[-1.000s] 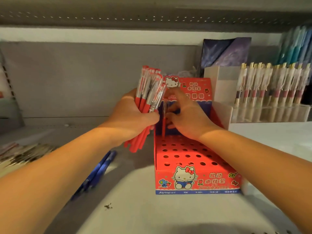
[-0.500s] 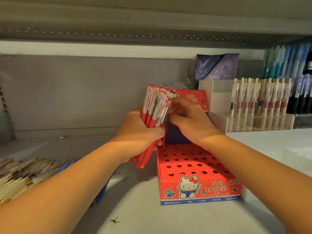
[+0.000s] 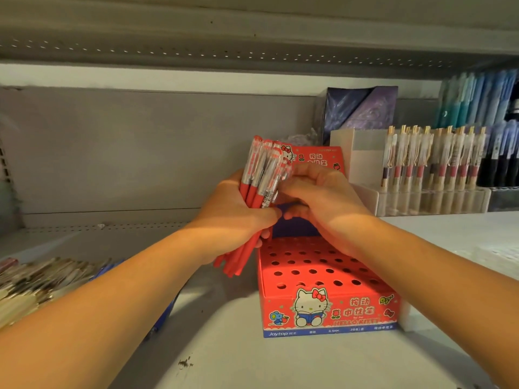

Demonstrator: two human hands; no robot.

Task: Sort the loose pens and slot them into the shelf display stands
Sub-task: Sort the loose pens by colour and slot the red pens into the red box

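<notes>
Pens [image 3: 36, 282] of mixed, mostly pale colours lie heaped loose on the shelf [image 3: 280, 360] at the far left. Just right of the heap, a few blue pens [image 3: 165, 313] lie flat, partly hidden under the left forearm. The left hand [image 3: 238, 217] is raised over the shelf with its grip wrapped tightly round a thick bundle of red pens [image 3: 261, 175]. The bundle stands nearly upright, its clear capped ends on top and its red barrels sticking out below the fist, just left of the stand's back corner. The right hand [image 3: 317, 197] meets it from the other side, thumb tips almost touching. Its grip is curled in, with the fingertips closed on the outer pens near the bundle's top; whether it has one pen or several is hidden by the fingers. Below and in front of both hands sits the red display stand [image 3: 323, 276], a cartoon-cat card box whose stepped top has rows of round holes and whose printed back card rises behind the bundle. To its right a clear stand [image 3: 432, 161] holds a row of upright gold-clipped pens, with a dark purple box [image 3: 362, 108] behind it. Pale blue pens [image 3: 477, 99] and dark pens [image 3: 500, 164] stand at the far right.
</notes>
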